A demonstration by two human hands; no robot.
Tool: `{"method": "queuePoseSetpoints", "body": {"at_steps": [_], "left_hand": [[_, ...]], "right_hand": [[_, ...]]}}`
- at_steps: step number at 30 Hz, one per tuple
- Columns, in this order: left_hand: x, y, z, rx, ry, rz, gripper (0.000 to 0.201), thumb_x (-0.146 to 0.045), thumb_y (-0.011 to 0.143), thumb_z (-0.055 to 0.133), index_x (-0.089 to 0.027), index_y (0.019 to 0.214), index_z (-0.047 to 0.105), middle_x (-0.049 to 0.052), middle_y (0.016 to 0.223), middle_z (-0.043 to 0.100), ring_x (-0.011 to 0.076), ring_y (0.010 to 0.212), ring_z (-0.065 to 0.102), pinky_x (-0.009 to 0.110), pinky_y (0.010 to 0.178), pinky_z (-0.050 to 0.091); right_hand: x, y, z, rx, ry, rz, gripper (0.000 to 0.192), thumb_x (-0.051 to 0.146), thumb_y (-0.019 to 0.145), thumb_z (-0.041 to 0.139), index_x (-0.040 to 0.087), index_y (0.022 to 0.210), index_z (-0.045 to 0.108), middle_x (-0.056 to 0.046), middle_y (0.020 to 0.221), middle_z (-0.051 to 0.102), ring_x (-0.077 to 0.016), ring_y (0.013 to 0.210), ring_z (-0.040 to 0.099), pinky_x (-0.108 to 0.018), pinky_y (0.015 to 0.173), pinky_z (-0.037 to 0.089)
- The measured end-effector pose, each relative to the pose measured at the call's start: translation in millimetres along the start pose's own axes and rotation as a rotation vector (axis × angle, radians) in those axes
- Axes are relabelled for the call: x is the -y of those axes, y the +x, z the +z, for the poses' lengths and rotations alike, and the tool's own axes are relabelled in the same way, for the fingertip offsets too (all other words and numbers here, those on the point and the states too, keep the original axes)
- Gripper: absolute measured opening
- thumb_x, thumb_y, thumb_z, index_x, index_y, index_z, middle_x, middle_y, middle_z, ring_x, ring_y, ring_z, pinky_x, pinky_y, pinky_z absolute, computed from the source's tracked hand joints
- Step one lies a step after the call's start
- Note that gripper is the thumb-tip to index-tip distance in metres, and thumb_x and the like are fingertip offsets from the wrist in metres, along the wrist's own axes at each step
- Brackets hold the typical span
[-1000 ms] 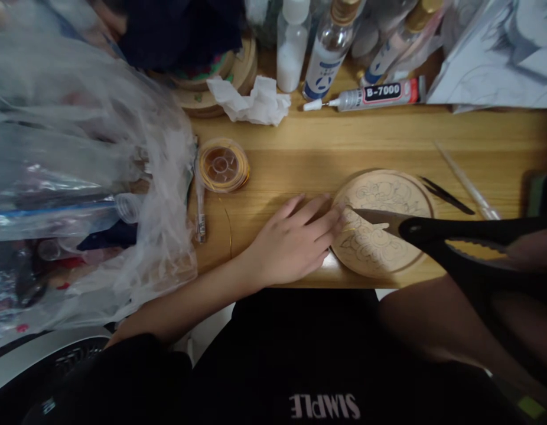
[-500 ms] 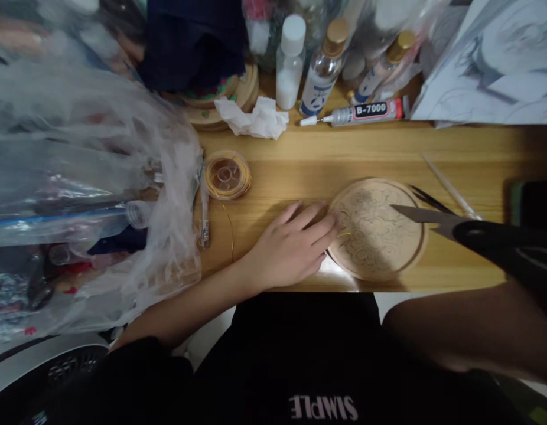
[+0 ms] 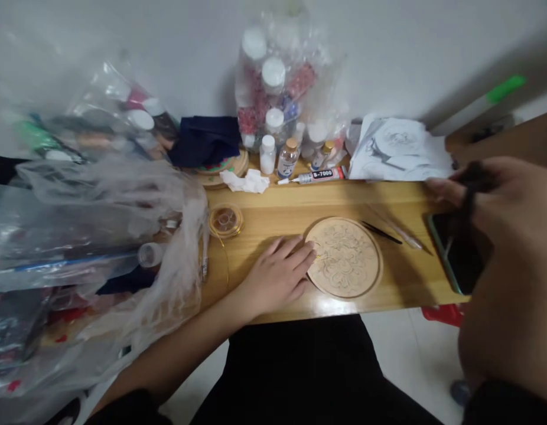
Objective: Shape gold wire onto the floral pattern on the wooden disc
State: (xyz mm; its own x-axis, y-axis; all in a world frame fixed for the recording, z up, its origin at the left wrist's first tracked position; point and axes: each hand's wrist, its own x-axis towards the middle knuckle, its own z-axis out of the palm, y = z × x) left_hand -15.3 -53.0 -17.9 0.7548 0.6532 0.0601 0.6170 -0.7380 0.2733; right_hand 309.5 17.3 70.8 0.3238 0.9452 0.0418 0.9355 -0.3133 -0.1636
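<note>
My left hand (image 3: 280, 271) lies palm down on the wooden table, fingers stretched out, the fingertips touching the left rim of a round wooden disc (image 3: 344, 268). Curly line patterns cover the disc's face. A short bit of gold wire (image 3: 318, 257) shows beside those fingertips. At the right, blurred by motion, my right hand (image 3: 506, 200) is raised above a phone, its fingers closed round the dark handles of scissors (image 3: 471, 183). A spool of gold wire (image 3: 225, 221) lies left of my left hand, with a loose end trailing toward the forearm.
A black tweezer-like tool (image 3: 382, 232) and a clear slim stick (image 3: 400, 230) lie right of the disc, near a phone (image 3: 459, 254). Behind are a glue tube (image 3: 322, 175), small bottles (image 3: 287, 159), crumpled tissue (image 3: 244, 180) and papers (image 3: 397, 147). Plastic bags (image 3: 167, 206) crowd the left.
My right hand has swung the scissors away from above the disc to the far right. My left hand stays at the disc's rim. The view has tilted up, showing the wall.
</note>
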Motion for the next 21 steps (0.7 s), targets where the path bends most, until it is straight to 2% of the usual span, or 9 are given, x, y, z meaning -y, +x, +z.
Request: {"method": "queuePoseSetpoints", "body": {"at_steps": [2, 3, 6, 8, 13, 19, 21], "left_hand": [[-0.2, 0.1, -0.5, 0.001, 0.013, 0.003, 0.047, -0.039, 0.096, 0.049, -0.016, 0.137, 0.050, 0.006, 0.145, 0.050, 0.0241, 0.137, 0.039, 0.041, 0.111, 0.031], [-0.3, 0.2, -0.8, 0.002, 0.018, 0.004, 0.047, -0.040, 0.096, 0.050, -0.016, 0.137, 0.050, 0.007, 0.145, 0.051, 0.0240, 0.137, 0.039, 0.040, 0.111, 0.032], [-0.5, 0.6, -1.6, 0.005, 0.026, 0.004, 0.047, -0.040, 0.096, 0.050, -0.017, 0.137, 0.049, 0.007, 0.144, 0.051, 0.0239, 0.136, 0.040, 0.040, 0.111, 0.032], [-0.6, 0.8, -1.9, 0.010, 0.028, 0.001, 0.047, -0.040, 0.096, 0.050, -0.017, 0.137, 0.049, 0.007, 0.144, 0.051, 0.0241, 0.136, 0.041, 0.040, 0.110, 0.033], [-0.7, 0.7, -1.6, 0.004, 0.017, -0.005, 0.048, -0.039, 0.095, 0.053, -0.017, 0.137, 0.049, 0.005, 0.145, 0.051, 0.0248, 0.136, 0.041, 0.041, 0.110, 0.034], [-1.5, 0.6, -2.8, 0.007, 0.009, 0.000, 0.047, -0.038, 0.096, 0.051, -0.016, 0.137, 0.049, 0.006, 0.145, 0.050, 0.0249, 0.136, 0.041, 0.042, 0.110, 0.035], [-1.5, 0.5, -2.7, 0.008, 0.004, 0.000, 0.047, -0.038, 0.096, 0.050, -0.015, 0.137, 0.049, 0.006, 0.145, 0.050, 0.0252, 0.136, 0.040, 0.042, 0.110, 0.034]], "right_hand": [[16.8, 5.5, -0.7, 0.055, 0.055, 0.073, 0.057, 0.072, 0.079, 0.054, 0.020, 0.095, 0.068, -0.011, 0.081, 0.068, -0.0153, 0.067, 0.058, -0.034, 0.060, 0.043], [22.5, 8.8, 0.7, 0.129, 0.031, 0.095, 0.053, 0.069, 0.079, 0.057, 0.019, 0.091, 0.067, -0.010, 0.075, 0.067, -0.0139, 0.061, 0.056, -0.033, 0.058, 0.041], [26.8, 17.6, 9.0, 0.314, -0.058, 0.066, 0.034, 0.052, 0.081, 0.066, 0.019, 0.076, 0.063, -0.004, 0.064, 0.062, -0.0107, 0.053, 0.049, -0.030, 0.057, 0.037], [22.8, 21.1, 16.4, 0.354, -0.089, 0.019, 0.031, 0.045, 0.078, 0.070, 0.019, 0.065, 0.058, -0.002, 0.059, 0.059, -0.0101, 0.053, 0.046, -0.030, 0.058, 0.034], [15.3, 24.8, 32.9, 0.368, -0.175, -0.028, 0.040, 0.050, 0.079, 0.066, 0.019, 0.057, 0.053, -0.004, 0.058, 0.059, -0.0115, 0.057, 0.045, -0.031, 0.059, 0.028], [20.9, 26.3, 40.1, 0.260, -0.305, -0.017, 0.037, 0.048, 0.083, 0.063, 0.013, 0.073, 0.065, -0.019, 0.086, 0.068, -0.0164, 0.070, 0.053, -0.032, 0.060, 0.028], [22.6, 24.3, 41.5, 0.250, -0.334, -0.020, 0.037, 0.046, 0.085, 0.062, 0.010, 0.080, 0.068, -0.021, 0.090, 0.069, -0.0181, 0.074, 0.057, -0.031, 0.060, 0.028]]}}
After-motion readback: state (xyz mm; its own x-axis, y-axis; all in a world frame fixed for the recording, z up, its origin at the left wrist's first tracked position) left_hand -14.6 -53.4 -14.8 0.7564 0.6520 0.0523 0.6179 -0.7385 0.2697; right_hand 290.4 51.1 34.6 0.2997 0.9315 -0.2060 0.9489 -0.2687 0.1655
